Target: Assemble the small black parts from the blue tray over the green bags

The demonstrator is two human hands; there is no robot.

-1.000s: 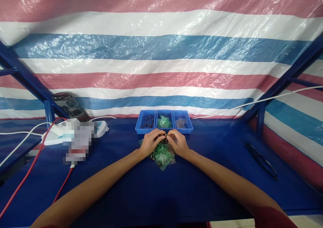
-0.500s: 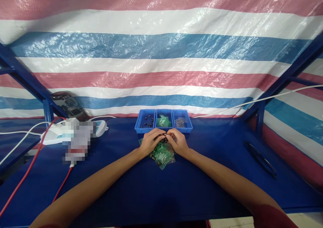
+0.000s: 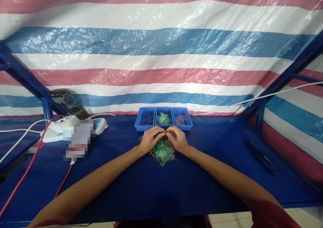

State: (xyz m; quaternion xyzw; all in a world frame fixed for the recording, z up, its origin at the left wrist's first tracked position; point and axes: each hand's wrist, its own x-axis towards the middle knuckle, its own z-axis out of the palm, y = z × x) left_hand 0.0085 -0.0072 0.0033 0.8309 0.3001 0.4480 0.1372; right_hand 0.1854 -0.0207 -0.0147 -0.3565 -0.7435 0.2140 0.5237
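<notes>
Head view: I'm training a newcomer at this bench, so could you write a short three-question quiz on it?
1. How many blue bins stand in the row?
2. True or false: the middle bin holds green packets.
3. The left hand and right hand meet at the fingertips on:
A) a red cable
B) a small part
C) a white power strip

Key: 1. Three. 2. True. 3. B.

Hands (image 3: 149, 141) close together, fingers (image 3: 156, 129) bent
</notes>
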